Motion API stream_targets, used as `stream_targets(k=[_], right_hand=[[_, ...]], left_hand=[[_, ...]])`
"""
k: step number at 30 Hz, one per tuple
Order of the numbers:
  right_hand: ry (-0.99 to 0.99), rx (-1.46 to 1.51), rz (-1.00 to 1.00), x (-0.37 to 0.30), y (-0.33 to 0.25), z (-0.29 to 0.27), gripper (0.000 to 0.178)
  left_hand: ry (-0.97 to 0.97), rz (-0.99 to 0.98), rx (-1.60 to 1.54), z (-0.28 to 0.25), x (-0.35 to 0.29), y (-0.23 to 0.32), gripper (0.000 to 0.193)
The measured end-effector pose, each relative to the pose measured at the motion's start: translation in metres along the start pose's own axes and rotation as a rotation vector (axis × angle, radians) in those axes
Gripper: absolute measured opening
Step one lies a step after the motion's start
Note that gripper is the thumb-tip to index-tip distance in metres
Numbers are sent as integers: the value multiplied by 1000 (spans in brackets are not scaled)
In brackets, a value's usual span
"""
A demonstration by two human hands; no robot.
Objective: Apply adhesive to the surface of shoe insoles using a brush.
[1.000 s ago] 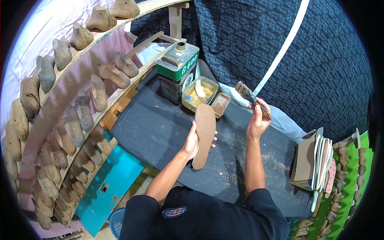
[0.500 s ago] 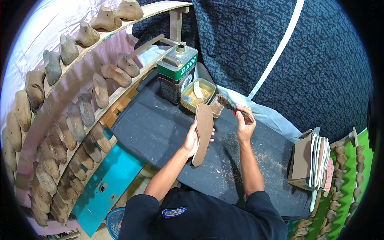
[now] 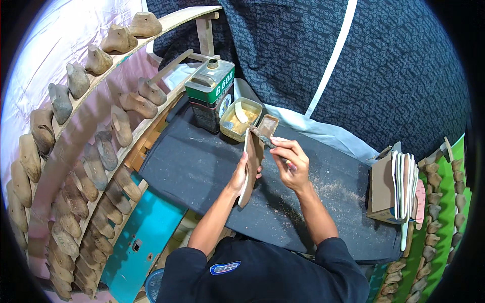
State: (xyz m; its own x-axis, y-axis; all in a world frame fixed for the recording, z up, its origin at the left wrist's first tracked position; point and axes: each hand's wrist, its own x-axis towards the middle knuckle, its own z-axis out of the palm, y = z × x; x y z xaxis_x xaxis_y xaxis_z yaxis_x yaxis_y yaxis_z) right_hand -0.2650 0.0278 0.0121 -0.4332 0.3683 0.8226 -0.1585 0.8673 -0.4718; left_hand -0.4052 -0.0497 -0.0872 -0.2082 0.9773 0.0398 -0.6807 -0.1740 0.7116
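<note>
My left hand holds a brown shoe insole upright on its edge over the dark work mat. My right hand grips a small brush whose bristle end touches the upper part of the insole. Just behind the insole sit a square tub of yellowish glue and a smaller brown tray. A green and black metal can stands left of the tub.
Curved wooden shelves on the left carry several shoe lasts. At the right, a cardboard box holds a stack of insoles, with more lasts on a green surface. A patterned dark cloth hangs behind. A teal panel lies below the mat.
My right hand came down from beside the glue tub and brought the brush onto the insole. My left hand turned the insole from flat-facing to edge-on and raised it slightly.
</note>
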Motion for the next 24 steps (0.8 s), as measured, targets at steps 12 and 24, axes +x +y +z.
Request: stream_targets(k=[12,24], right_hand=[[-277,29,-100,-26,-22,12,33],[-300,102,-89,-59,-36,8,32]], left_hand=[[67,87,-180,8,-3,41,61],[58,198,-158,7,21,65,79]])
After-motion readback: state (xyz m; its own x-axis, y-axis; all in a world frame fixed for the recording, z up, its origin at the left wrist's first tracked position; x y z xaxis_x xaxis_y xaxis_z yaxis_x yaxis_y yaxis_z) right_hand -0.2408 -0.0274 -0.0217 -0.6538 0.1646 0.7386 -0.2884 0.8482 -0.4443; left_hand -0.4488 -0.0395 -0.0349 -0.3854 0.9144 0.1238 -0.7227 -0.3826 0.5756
